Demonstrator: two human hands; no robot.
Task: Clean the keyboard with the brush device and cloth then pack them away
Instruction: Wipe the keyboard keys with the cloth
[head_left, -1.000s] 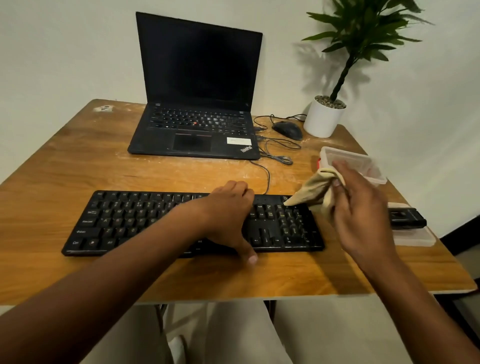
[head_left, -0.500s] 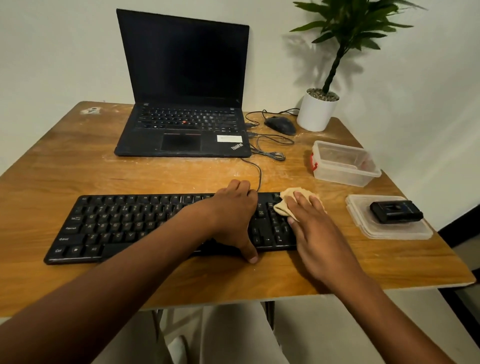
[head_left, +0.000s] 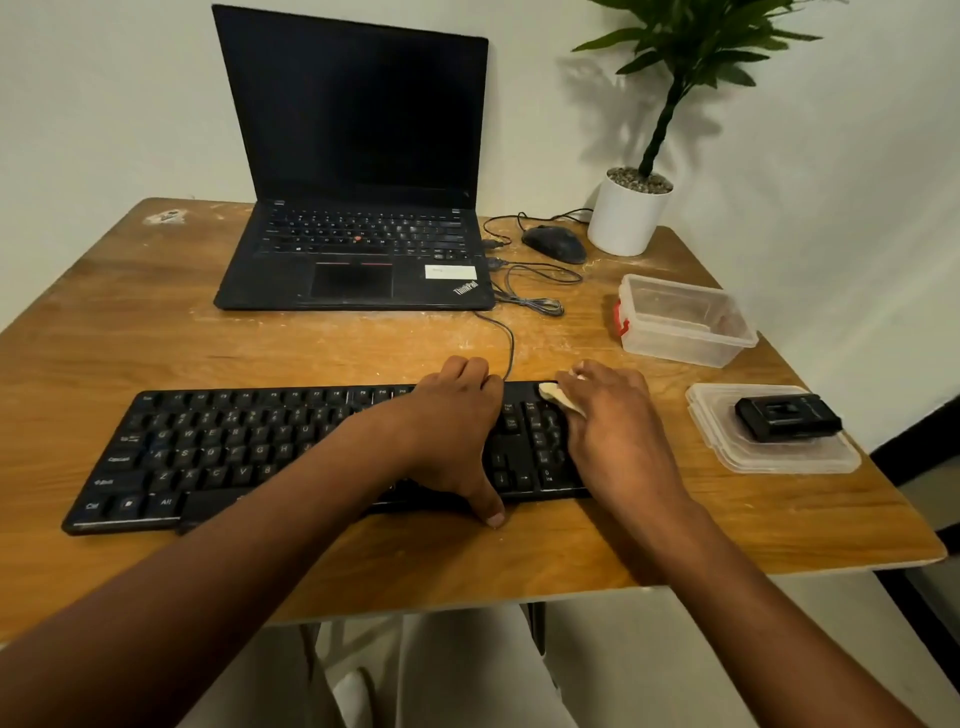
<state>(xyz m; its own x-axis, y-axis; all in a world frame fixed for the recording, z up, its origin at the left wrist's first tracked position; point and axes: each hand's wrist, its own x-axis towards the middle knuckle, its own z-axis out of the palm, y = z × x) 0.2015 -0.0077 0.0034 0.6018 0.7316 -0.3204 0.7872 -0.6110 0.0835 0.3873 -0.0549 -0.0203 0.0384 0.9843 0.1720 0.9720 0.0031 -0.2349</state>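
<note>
Black full-size keyboard (head_left: 260, 447) lies flat near front edge of worn wooden table (head_left: 156, 343); left hand (head_left: 457, 431) grips it across right-centre, fingers over far edge, thumb hooked at near edge; right hand (head_left: 613, 431) presses small beige cloth (head_left: 558, 397) onto numpad end, fingers laid over it, cloth mostly hidden; black brush device (head_left: 787, 415) sits on clear plastic lid (head_left: 727, 447), right of keyboard, apart; open clear plastic box with red clip (head_left: 685, 322) behind lid; open black laptop (head_left: 358, 208), black mouse (head_left: 553, 243), white potted plant (head_left: 628, 218) at back
</note>
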